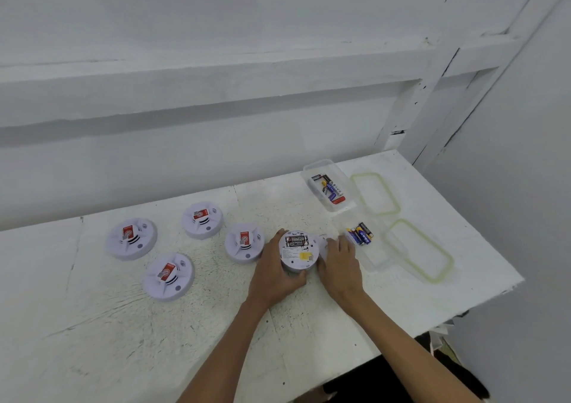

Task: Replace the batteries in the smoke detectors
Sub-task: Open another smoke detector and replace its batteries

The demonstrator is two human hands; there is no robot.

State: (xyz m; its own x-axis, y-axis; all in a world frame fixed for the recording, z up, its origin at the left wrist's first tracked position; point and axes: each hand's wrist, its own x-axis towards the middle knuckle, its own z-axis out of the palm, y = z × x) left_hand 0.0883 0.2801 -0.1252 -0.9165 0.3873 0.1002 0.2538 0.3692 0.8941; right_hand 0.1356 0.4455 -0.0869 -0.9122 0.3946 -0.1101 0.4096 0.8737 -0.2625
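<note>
Both hands' fingers clamp the upturned smoke detector (298, 251): left hand (273, 268), right hand (339, 262)

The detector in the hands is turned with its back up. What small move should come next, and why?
Probably refit the cover. The left hand steadies the smoke detector, whose open compartment already shows batteries. The right hand rests on a small white piece beside it, which looks like the battery cover.

Both forearms and hands (272, 274) are bare, without sleeves.
</note>
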